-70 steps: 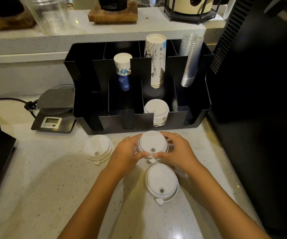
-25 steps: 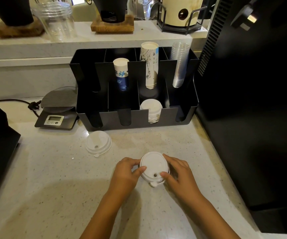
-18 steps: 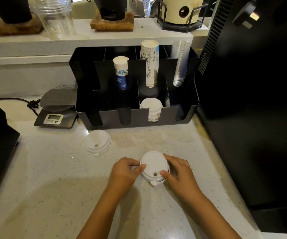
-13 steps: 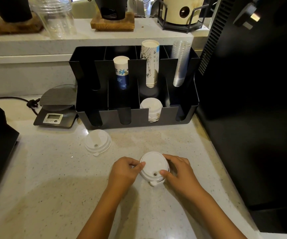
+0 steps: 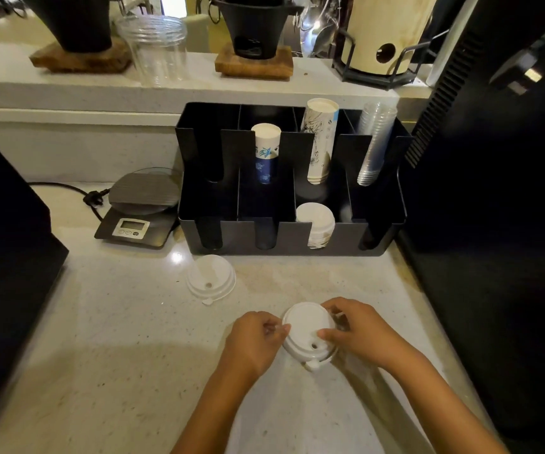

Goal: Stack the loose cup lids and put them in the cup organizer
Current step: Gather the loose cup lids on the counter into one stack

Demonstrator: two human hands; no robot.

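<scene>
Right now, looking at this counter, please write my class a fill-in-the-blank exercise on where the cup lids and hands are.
1. Both the left hand and the right hand grip the lid stack resting on the ____.
2. One loose lid lies in front of the organizer, to the ____ of the hands.
3. The digital scale sits directly ____ of the organizer.
4. The clear plastic cups stand in the organizer's far ____ compartment.

Missing words: counter; left; left; right
</scene>
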